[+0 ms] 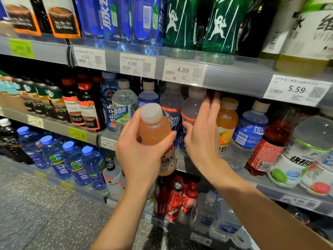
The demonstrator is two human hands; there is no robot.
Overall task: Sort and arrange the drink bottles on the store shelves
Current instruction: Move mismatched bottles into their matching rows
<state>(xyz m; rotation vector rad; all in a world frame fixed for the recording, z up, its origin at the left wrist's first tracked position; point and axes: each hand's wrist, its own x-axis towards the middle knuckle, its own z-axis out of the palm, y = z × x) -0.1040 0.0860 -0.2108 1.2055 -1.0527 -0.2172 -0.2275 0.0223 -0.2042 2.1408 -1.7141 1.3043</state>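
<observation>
Peach-coloured bottle (155,134), white-capped, tilted in left hand (142,156) before shelf.

Bottle in the left hand (142,156) is peachy-pink (155,134) with a milky white cap. Just right of it, by the right hand (201,139), a clear bottle (191,109) with a red band, then an orange one (227,121). Left of the grip: dark bottles, red caps (85,105). Below: red bottles (175,201).
</observation>
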